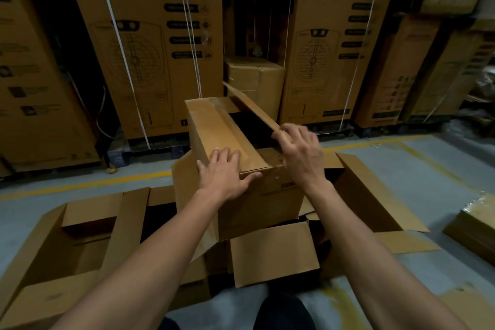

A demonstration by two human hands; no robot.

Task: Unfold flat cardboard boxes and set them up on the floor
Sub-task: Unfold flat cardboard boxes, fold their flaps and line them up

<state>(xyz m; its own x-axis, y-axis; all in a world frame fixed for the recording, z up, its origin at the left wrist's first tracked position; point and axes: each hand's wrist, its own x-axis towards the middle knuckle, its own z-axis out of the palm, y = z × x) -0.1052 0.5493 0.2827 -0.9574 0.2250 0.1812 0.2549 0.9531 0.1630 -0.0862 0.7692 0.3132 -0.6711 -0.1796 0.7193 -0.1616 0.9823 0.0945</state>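
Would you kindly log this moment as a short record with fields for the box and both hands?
box in work: cardboard box, raised above the open boxes on the floor
left hand: fingers flat on the folded-down flap, thumb over the near edge
right hand: grips the upright flap
open box, left: on the floor
open box, right: on the floor
backdrop: tall printed cartons

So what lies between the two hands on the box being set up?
In the head view, the left hand presses a folded-down flap; the right hand grips the raised flap. Between them: the box's dark opening.
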